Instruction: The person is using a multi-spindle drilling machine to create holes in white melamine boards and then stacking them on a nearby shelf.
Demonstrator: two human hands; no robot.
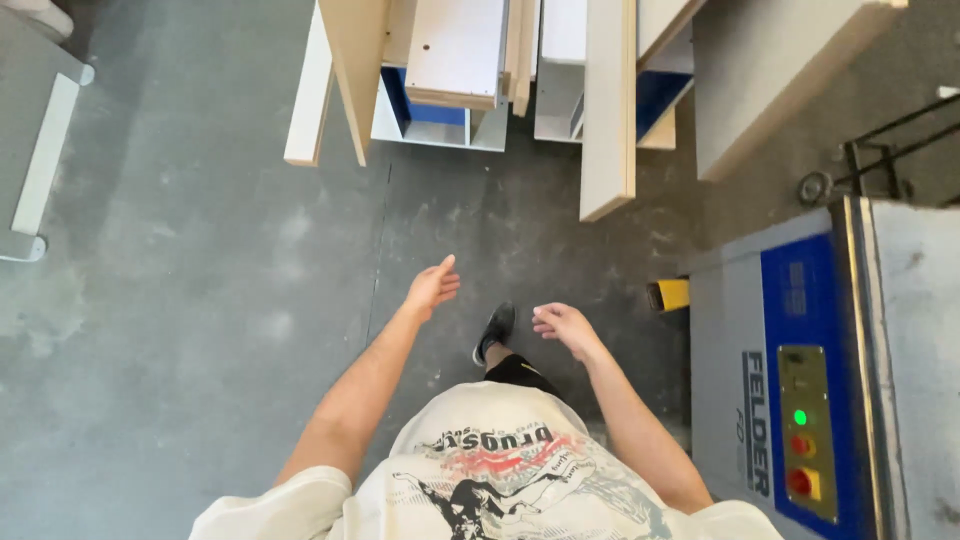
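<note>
Both hands empty, person standing on the concrete floor (200, 280) facing leaning boards.

Far left: grey-white frame (40, 150). Left hand (432, 287) fingers loosely spread, holding nothing; right hand (562, 324) likewise relaxed, empty. Nearest things: upright pale boards (608, 110) and white panels (455, 50) ahead, well apart from both hands. Judgement: any lift wants two hands on a board's long edges. Black shoe (494, 332) below. Right: yellow block (669, 294), then blue-grey machine (800, 380), crowding that side.

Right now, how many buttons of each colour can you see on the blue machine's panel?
Green button: 1
Red buttons: 2
Total: 3
</note>
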